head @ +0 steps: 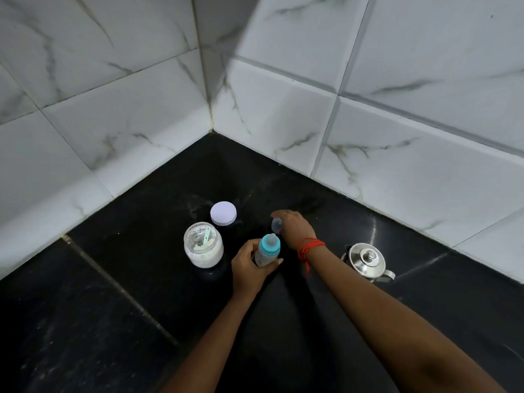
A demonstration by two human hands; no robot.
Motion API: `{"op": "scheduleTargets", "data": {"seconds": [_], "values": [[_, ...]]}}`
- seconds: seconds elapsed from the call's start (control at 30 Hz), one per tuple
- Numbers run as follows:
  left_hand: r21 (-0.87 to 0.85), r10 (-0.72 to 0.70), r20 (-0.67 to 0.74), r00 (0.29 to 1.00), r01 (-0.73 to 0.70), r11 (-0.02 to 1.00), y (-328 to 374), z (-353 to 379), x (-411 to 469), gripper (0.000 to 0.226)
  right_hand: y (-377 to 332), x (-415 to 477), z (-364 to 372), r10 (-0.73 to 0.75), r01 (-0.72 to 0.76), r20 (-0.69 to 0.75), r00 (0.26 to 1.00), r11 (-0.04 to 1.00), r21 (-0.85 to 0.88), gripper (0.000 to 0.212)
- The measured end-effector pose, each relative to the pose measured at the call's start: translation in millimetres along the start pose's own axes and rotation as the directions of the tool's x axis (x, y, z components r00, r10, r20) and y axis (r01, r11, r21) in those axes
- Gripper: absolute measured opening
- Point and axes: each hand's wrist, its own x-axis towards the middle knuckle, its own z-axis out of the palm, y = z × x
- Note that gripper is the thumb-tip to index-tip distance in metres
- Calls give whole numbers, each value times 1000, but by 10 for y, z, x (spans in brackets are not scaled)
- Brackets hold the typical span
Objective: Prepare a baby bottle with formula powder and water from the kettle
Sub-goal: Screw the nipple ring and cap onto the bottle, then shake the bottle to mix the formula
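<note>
A baby bottle [266,253] with a blue collar and clear teat stands upright on the black counter [136,302]. My left hand [249,268] is wrapped around its body. Just behind the bottle, my right hand [295,229] holds the bottle's clear cap [276,224] close to the counter. An open glass jar of formula powder [203,245] with a pale green scoop inside stands left of the bottle. Its lilac lid [223,213] lies flat behind it. A steel kettle [368,262] with its lid on sits to the right.
White marble-look tiled walls [397,123] meet in a corner behind the counter. Some spilled powder or moisture marks the counter near the lilac lid. A red thread is tied around my right wrist.
</note>
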Motion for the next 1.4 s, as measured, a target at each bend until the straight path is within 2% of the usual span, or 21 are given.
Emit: {"op": "scheduleTargets", "data": {"seconds": [0.1,0.2,0.37,0.5,0.57,0.87,1.1,1.17,1.23,1.3,1.33,1.4], "values": [[-6,4,9,1000,-4,1000,-46,0,1,52,3,-24,-125,-1,1,2,1000,1000,4,50],[-7,22,44,999,-21,1000,-82,-33,14,55,-57,-134,-378,-12,16,-46,999,996,85,52],[25,6,85,996,-9,1000,-136,-43,21,60,-322,-637,-814,-207,235,-164,964,955,179,47],[37,-9,84,996,6,999,-133,-38,7,57,-482,-912,-840,-429,435,-98,898,899,54,44],[28,-11,88,996,9,1000,-133,-41,9,56,-491,-904,-720,-473,472,-37,880,881,-19,45],[-32,-47,95,994,51,998,-210,-22,33,56,-483,-735,-410,-445,455,95,890,872,-180,52],[-26,-18,95,995,20,999,-223,-28,23,58,-494,-832,-293,-340,332,-37,940,932,-142,59],[-28,-32,110,993,35,999,-241,-21,30,61,-484,-864,-209,-312,307,-63,948,949,-69,65],[-23,-52,130,990,55,998,-222,-54,42,61,-434,-866,-147,-245,255,-86,966,957,135,71],[-12,-56,167,984,59,998,-240,-90,34,60,-357,-888,-62,-166,170,-42,985,928,330,79],[7,-56,185,981,56,998,-259,-114,31,61,-321,-906,-1,-137,135,-25,990,906,400,79],[59,-43,217,975,30,998,-279,-161,-14,64,-267,-953,149,-66,75,-36,997,849,523,64]]}}
